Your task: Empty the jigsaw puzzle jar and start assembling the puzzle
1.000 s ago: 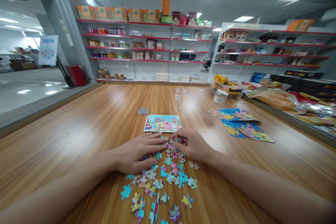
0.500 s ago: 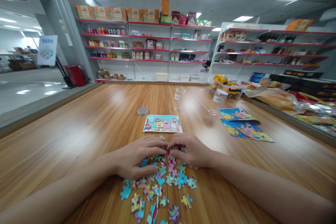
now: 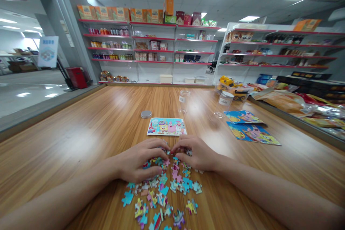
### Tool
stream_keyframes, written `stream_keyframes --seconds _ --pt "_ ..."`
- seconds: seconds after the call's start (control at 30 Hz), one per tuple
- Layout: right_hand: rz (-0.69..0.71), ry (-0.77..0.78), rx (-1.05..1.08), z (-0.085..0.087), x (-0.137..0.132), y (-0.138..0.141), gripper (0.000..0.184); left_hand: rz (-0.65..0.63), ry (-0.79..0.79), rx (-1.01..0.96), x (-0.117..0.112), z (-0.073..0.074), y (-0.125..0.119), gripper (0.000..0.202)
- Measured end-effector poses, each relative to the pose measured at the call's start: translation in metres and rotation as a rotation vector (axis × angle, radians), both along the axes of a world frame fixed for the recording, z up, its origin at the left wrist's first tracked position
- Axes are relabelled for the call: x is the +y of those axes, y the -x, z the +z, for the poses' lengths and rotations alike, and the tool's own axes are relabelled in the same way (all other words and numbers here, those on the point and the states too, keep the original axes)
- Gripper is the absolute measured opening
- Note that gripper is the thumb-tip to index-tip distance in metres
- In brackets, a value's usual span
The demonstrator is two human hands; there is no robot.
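Note:
Loose jigsaw puzzle pieces, mostly light blue, pink and yellow, lie in a spread heap on the wooden table. My left hand rests over the heap's left side, fingers bent and thumb apart. My right hand arches over the upper right of the heap, its fingers curved and its thumb apart from them. The two sets of fingertips nearly meet above a few small pieces. Pieces under both palms are partly hidden. Just beyond the hands lies a cartoon picture card, face up.
A silver lid lies left of the card. Behind it stand a clear open jar and a lidded jar. Two blue cartoon sheets lie to the right, near a bin of yellow toy trucks and bagged goods.
My left fingers have bent and drawn back slightly, baring small pieces between the hands. Some pieces by my left thumb have shifted a little left and down. My right hand has barely moved.

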State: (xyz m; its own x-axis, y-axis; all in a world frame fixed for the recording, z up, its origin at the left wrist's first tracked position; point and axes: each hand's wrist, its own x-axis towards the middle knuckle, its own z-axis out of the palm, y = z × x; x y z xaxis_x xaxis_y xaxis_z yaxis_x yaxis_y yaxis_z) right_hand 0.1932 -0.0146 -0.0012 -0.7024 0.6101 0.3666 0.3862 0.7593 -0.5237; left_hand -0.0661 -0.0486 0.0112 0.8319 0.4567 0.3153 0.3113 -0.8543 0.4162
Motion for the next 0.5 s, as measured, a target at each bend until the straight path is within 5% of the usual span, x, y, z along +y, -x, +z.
stream_keyframes --seconds 0.3,0.5 --pt "-0.337 0.052 0.032 -0.007 0.012 -0.001 0.018 -0.023 -0.037 0.200 0.002 0.004 0.000 0.066" --pt "-0.225 0.069 0.032 -0.005 0.010 -0.001 0.019 -0.065 0.013 0.215 0.001 0.005 0.000 0.074"
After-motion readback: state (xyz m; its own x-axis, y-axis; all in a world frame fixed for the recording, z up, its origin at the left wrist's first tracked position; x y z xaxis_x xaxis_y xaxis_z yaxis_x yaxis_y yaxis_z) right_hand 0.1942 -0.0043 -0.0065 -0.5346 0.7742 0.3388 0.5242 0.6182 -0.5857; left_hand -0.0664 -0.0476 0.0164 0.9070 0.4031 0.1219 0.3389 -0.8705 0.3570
